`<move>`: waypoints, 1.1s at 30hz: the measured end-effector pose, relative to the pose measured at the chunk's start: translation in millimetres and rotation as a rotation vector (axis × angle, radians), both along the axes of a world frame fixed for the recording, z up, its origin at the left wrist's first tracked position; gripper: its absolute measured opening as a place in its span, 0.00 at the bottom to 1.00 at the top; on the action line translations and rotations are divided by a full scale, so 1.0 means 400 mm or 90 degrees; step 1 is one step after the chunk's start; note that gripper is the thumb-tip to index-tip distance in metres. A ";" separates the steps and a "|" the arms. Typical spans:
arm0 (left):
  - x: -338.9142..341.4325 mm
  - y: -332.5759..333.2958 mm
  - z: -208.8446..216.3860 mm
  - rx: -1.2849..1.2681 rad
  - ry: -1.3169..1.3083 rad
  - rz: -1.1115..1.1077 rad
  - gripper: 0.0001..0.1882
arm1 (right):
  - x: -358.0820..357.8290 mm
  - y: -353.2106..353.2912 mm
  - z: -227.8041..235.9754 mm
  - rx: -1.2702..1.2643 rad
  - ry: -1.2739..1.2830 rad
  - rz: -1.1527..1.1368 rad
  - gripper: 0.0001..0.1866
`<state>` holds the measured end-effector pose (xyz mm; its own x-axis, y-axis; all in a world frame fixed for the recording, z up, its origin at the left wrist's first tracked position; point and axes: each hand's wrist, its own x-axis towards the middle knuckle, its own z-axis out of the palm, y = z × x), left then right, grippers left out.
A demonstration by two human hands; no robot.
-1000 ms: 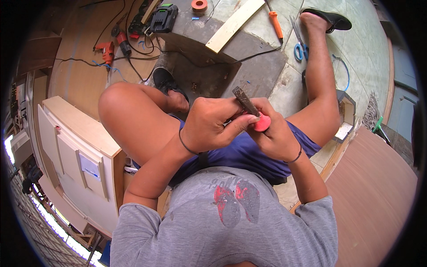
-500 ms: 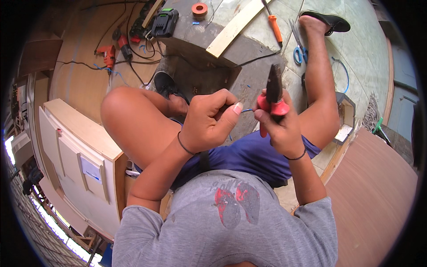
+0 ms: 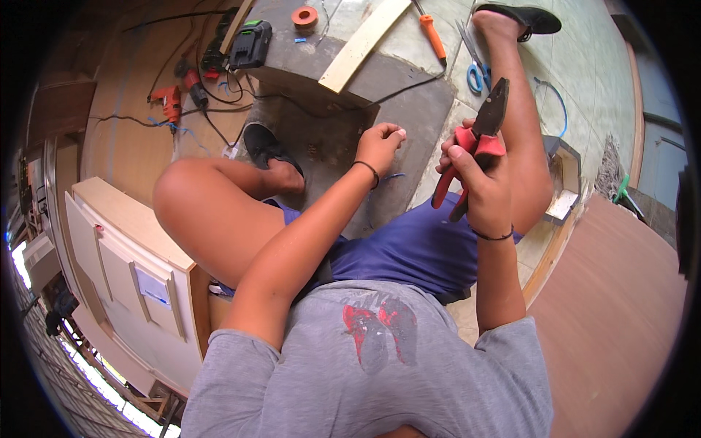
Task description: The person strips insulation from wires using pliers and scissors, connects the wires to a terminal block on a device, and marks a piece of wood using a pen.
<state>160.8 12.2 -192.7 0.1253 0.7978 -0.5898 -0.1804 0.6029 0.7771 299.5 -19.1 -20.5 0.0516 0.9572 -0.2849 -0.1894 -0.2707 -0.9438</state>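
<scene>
The right hand (image 3: 482, 186) grips a pair of pliers (image 3: 475, 142) by the red handles, its fingers wrapped around them. The pliers stand nearly upright above the person's right thigh, their long axis leaning a little to the right: the dark nose points up and away from the person, the handle ends point down toward the blue shorts (image 3: 409, 248). The handles are spread somewhat apart at their lower ends.

The left hand (image 3: 380, 146) is raised just to the left of the pliers, well apart from them, its fingers curled in with the tips pinched together; whether they hold something small cannot be told. A dark band sits on that wrist.

Beyond the hands lies a grey concrete slab (image 3: 409, 95). A pale wooden batten (image 3: 363, 44) lies slantwise on it, with a roll of orange tape (image 3: 304, 16) near the slab's far edge. An orange-handled screwdriver (image 3: 433, 35) and blue-handled scissors (image 3: 475, 69) lie to the right of the batten.
</scene>
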 end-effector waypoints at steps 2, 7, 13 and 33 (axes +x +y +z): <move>0.010 -0.005 -0.082 0.052 0.116 -0.091 0.12 | 0.010 -0.011 -0.003 -0.009 0.001 -0.004 0.21; 0.008 -0.032 -0.033 0.180 0.280 -0.157 0.16 | 0.052 -0.026 -0.011 -0.020 0.009 -0.021 0.20; -0.027 -0.133 0.017 0.563 0.725 -0.482 0.08 | 0.062 -0.023 -0.023 -0.030 0.001 -0.052 0.20; 0.004 -0.163 0.024 0.584 0.782 -0.634 0.07 | 0.041 -0.049 -0.017 -0.032 0.009 -0.027 0.20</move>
<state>162.5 -52.9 -183.0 0.5846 0.7927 -0.1727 0.7998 -0.5275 0.2864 316.1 -38.8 -27.3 0.0879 0.9386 -0.3337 -0.2157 -0.3091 -0.9262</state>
